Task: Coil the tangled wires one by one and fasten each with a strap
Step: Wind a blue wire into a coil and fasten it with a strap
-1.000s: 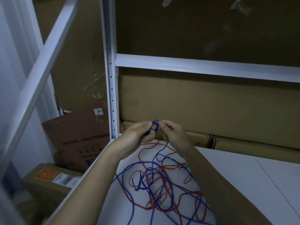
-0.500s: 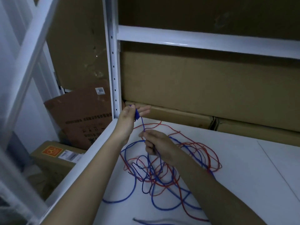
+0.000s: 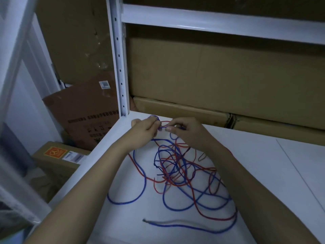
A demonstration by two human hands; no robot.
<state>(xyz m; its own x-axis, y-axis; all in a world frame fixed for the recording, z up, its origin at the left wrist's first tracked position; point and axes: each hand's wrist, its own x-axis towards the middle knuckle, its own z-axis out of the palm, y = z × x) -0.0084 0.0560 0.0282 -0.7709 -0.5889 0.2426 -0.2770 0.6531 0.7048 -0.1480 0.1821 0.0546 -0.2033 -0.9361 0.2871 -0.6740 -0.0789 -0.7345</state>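
Head view: the left hand (image 3: 143,132) curls its fingers round a small coil of the blue wire (image 3: 155,118) at the far corner of the white tabletop (image 3: 263,164). The right hand (image 3: 182,131), just beside it, pinches the same wire. Nearer, loose blue wire tangles with red wire (image 3: 204,169), and a grey strap (image 3: 168,221) lies closest.
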